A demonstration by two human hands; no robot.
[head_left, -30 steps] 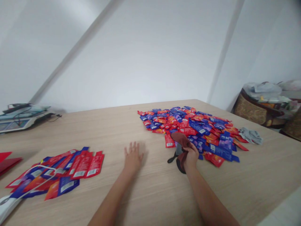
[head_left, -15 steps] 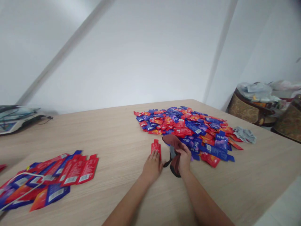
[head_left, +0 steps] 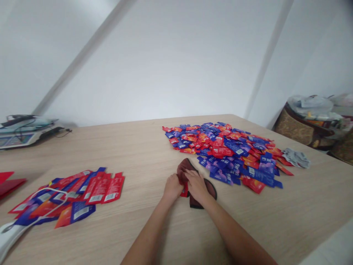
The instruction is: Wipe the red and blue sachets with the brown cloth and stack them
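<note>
Brown cloth (head_left: 183,166) over a red packet (head_left: 185,192), centre of the frame.
Head view: the left hand (head_left: 173,187) curls at the cloth's left edge, the right hand (head_left: 196,185) lies on top, fingers extended; whether either grips it cannot be told.

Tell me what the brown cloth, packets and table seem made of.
Brown cloth: probably fabric, matte, with soft folds.
Packets: likely plastic or foil film, slightly glossy, thin and flat.
Table: wood or wood-look laminate, smooth, with faint grain lines.
</note>
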